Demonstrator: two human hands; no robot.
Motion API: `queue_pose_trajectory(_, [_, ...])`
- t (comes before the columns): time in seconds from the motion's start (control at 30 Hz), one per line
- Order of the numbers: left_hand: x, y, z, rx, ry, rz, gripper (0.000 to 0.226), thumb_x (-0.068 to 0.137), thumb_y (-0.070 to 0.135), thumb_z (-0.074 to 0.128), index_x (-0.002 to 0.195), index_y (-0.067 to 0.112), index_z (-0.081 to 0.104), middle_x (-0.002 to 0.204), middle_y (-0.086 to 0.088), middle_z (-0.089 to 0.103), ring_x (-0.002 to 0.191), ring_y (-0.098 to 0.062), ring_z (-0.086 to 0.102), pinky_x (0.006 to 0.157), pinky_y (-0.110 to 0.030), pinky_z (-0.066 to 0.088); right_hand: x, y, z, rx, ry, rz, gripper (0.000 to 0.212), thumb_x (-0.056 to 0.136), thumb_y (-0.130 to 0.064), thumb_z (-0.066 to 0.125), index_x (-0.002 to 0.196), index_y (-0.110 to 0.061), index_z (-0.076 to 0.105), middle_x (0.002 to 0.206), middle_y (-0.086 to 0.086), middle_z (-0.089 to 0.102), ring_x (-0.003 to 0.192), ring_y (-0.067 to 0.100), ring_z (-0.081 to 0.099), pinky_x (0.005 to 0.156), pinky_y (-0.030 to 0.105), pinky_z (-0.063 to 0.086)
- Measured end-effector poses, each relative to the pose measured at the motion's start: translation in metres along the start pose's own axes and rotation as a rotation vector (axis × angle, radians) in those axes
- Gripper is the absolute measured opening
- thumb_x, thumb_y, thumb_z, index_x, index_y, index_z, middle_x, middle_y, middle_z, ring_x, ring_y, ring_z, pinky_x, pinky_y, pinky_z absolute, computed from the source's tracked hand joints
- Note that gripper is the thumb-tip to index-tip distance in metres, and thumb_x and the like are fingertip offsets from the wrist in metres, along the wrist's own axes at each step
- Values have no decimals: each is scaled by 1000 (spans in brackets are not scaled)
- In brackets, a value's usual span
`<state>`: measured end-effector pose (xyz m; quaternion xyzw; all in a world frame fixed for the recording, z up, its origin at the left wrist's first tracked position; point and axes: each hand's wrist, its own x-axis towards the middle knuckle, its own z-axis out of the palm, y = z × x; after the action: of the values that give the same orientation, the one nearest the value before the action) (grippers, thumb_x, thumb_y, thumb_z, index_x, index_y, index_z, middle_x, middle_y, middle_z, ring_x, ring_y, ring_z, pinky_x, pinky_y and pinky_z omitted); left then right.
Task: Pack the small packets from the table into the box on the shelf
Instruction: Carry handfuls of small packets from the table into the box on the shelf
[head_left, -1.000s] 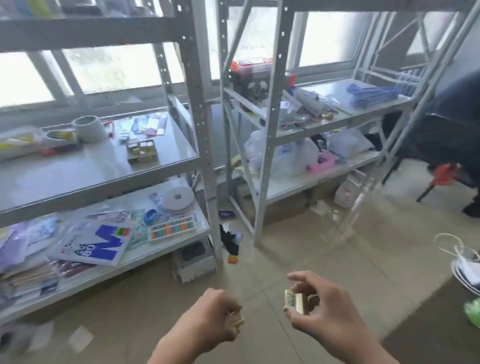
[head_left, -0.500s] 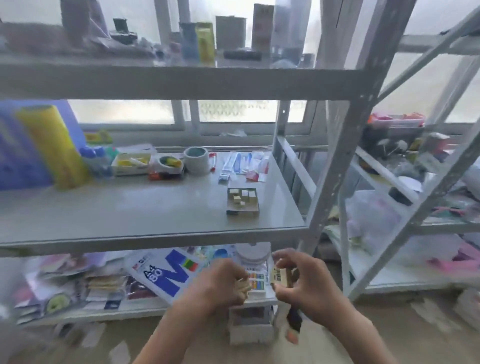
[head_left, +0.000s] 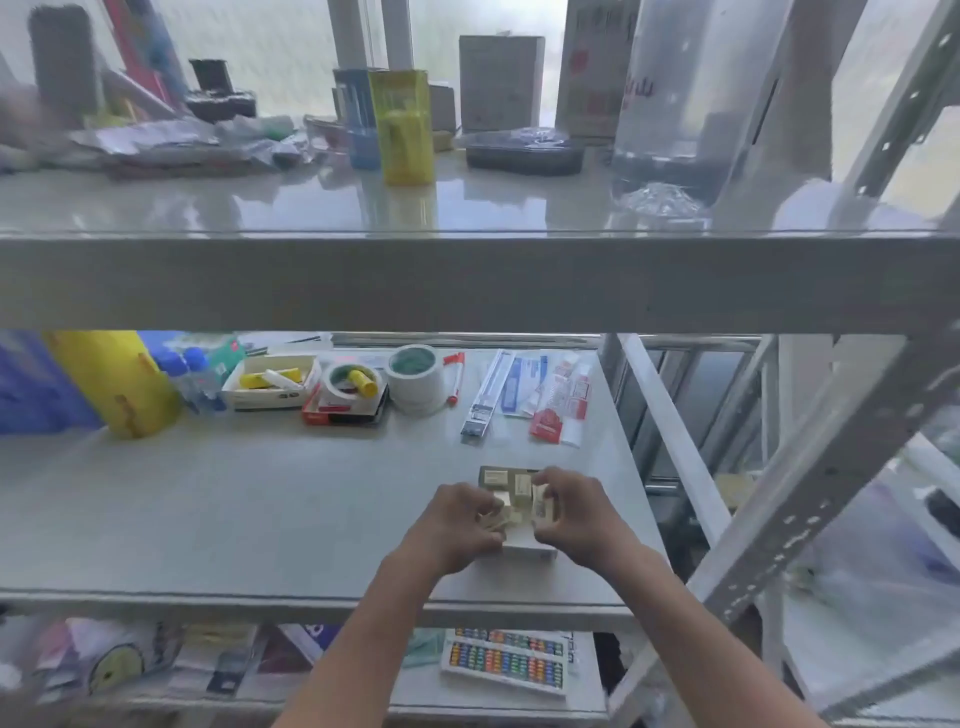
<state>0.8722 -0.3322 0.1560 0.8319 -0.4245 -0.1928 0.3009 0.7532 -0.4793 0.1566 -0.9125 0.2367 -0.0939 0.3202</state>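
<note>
Both hands have risen from below the shelf edge to the box (head_left: 524, 545) on the middle shelf (head_left: 260, 509). Left hand (head_left: 457, 525) and right hand (head_left: 576, 517) each grasp small packets (head_left: 522, 491) over it; several already lie inside, these remain unplaced.

We see a stationery storeroom, grey slotted-steel shelves (head_left: 467, 280), tape rolls (head_left: 415, 376), packaged pens (head_left: 485, 397), glue tubes (head_left: 571, 395), an abacus toy (head_left: 506, 657).

We saw a yellow roll (head_left: 117, 382) standing left on the middle shelf, a tape roll (head_left: 414, 376) beside a red-capped pen (head_left: 455, 375), and a colourful abacus (head_left: 506, 659) below.
</note>
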Motion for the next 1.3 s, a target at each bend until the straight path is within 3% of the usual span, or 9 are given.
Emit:
queue_pose_trajectory(0.17, [20, -14, 5, -68, -21, -45, 51, 67, 12, 75, 117, 19, 66, 100, 7, 59, 85, -6, 55, 67, -2, 39, 8, 7, 8, 11, -57, 16, 61, 64, -20, 84, 119, -12, 61, 106, 7, 62, 95, 18, 59, 77, 20, 42])
queue_pose_trajectory(0.27, [9, -24, 1, -43, 7, 23, 55, 66, 23, 81, 118, 23, 64, 109, 7, 60, 86, -5, 54, 73, -10, 41, -8, 7, 1, 35, 2, 16, 59, 65, -28, 86, 117, -15, 62, 108, 3, 63, 96, 15, 58, 80, 22, 47])
queue_pose_trajectory(0.43, [-43, -40, 5, -117, 69, 22, 38, 73, 35, 76, 110, 35, 65, 103, 22, 61, 88, 6, 57, 65, -8, 42, -67, 2, 8, 135, 147, 119, 45, 69, -34, 83, 109, -25, 64, 99, -12, 64, 89, 1, 59, 70, 12, 49])
queue_pose_trajectory(0.57, [-89, -53, 23, -169, -51, 4, 24, 78, 35, 73, 101, 33, 69, 92, 18, 66, 79, 6, 60, 67, -8, 48, -129, -7, 37, 177, 171, 258, 33, 73, -37, 79, 102, -33, 64, 94, -18, 66, 85, -2, 61, 69, 14, 51])
queue_pose_trajectory(0.7, [-123, -67, 45, -119, -189, 0, 19, 80, 35, 70, 98, 30, 69, 89, 18, 66, 78, 1, 62, 77, -24, 53, -181, -10, 69, 179, 181, 407, 25, 76, -36, 77, 97, -37, 63, 90, -17, 66, 81, 1, 61, 67, 12, 47])
queue_pose_trajectory(0.9, [-151, -75, 89, 85, -437, 167, 22, 86, 36, 65, 104, 25, 67, 90, 14, 64, 76, 1, 57, 69, -17, 45, -260, -12, 108, 213, 296, 591, 21, 77, -38, 73, 97, -34, 67, 89, -15, 65, 81, -9, 56, 69, 2, 39])
queue_pose_trajectory(1.07, [-194, -37, 139, 203, -617, 338, 34, 84, 48, 59, 114, 33, 62, 101, 18, 64, 88, 2, 58, 79, -19, 47, -374, -12, 122, 266, 377, 812, 32, 75, -54, 63, 101, -37, 63, 90, -18, 62, 83, -3, 56, 71, 3, 40])
queue_pose_trajectory(1.2, [-244, 14, 184, 278, -784, 482, 37, 84, 50, 55, 117, 35, 58, 105, 18, 60, 98, -3, 57, 87, -25, 48, -473, -17, 129, 290, 514, 1000, 38, 77, -48, 67, 113, -38, 58, 91, -14, 62, 83, 2, 57, 76, 16, 46])
queue_pose_trajectory(1.3, [-295, 56, 223, 260, -840, 557, 39, 81, 53, 55, 117, 37, 57, 107, 18, 61, 98, -6, 59, 89, -27, 48, -541, -25, 129, 290, 598, 1077, 39, 78, -47, 67, 115, -41, 55, 89, -15, 63, 84, 2, 57, 73, 12, 43])
